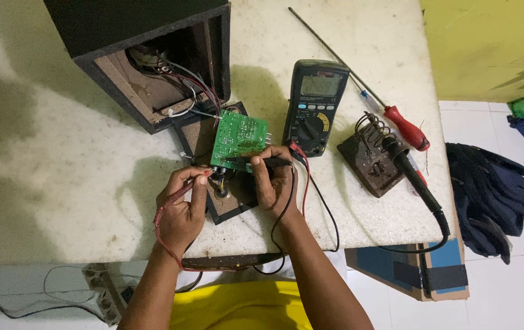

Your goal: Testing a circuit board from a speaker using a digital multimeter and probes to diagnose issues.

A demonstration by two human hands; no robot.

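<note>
Both forearms reach over marble worktop [60, 153]. Open speaker box [152, 61], wired to green circuit board [239, 137] by multimeter [312, 107]. Left hand [179, 211] pinched on red probe [182, 192], right hand [274, 180] clamped on black probe [259, 162] against board edge. Probable risk: slipping tip, bridged solder joints; tugged leads, strained wires.

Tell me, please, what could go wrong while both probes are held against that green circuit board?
The green circuit board stands propped at the edge of the open speaker box, tied by thin wires; pressure from the black probe in the right hand could tip it or strain those wires. The red probe in the left hand might slip across neighbouring points. The soldering iron in its stand has a cord hanging off the table; a snag could drag it off.
</note>
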